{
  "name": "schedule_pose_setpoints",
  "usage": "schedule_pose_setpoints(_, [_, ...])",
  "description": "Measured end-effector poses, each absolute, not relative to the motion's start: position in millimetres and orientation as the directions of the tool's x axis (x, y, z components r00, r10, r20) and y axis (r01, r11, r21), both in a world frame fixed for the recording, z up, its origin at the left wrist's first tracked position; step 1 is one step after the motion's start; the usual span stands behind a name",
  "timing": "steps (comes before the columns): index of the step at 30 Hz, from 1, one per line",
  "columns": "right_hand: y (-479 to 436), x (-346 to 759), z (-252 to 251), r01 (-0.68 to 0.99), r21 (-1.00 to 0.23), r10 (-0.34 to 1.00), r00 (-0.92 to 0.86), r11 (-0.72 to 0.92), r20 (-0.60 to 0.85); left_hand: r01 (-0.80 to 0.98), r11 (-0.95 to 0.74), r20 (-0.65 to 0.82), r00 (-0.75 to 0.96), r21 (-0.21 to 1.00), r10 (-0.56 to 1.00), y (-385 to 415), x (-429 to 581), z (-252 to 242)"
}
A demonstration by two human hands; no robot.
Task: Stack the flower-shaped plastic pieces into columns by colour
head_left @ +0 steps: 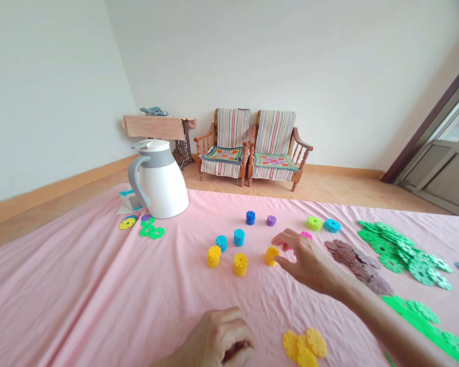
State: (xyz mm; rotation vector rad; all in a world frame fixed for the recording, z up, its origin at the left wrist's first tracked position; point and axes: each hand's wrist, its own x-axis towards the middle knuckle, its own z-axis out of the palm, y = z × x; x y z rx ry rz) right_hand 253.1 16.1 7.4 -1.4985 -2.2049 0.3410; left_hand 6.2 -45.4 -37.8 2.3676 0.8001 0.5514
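Note:
My right hand point(300, 255) reaches over the cloth with thumb and forefinger apart at the right edge of a short stack of yellow flower-shaped discs point(271, 256). Whether the fingertips touch that stack, I cannot tell. Pink discs point(306, 235) show partly behind this hand. My left hand point(222, 336) rests near the front edge of view, fingers curled, with no object visible in it. Left of the right hand stand two more yellow stacks point(240, 264), two light blue stacks point(239, 237), a dark blue stack point(250, 217) and a purple one point(271, 220). Loose yellow discs point(305, 346) lie in front.
A white and grey jug point(162, 183) stands back left on the pink cloth point(80, 285), near loose green discs point(152, 229). Lime point(314, 223) and blue stacks point(332, 226) stand behind brown point(357, 265) and green piles point(401, 250). Two wooden chairs point(275, 145) are beyond.

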Motion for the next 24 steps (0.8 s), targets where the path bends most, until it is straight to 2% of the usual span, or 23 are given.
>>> schedule_pose_setpoints(3, [2, 263, 10, 0.815, -0.446, 0.928, -0.297, 0.370, 0.225, 0.421, -0.655, 0.191, 0.733, 0.627, 0.653, -44, 6, -38])
schedule_pose_setpoints(8, [-44, 285, 8, 0.821, -0.456, 0.923, -0.384, 0.343, 0.002, 0.410, -0.643, 0.157, 0.754, 0.646, 0.638, -41, 6, -37])
schedule_pose_setpoints(11, [-71, 290, 5, 0.809, -0.472, 0.902, -0.428, 0.349, -0.066, 0.439, -0.632, 0.156, 0.730, 0.639, 0.665, -43, 8, -34])
schedule_pose_setpoints(24, [-92, 277, -2, 0.837, -0.402, 0.915, -0.404, 0.371, 0.002, 0.463, -0.648, 0.175, 0.716, 0.605, 0.676, -45, 9, -31])
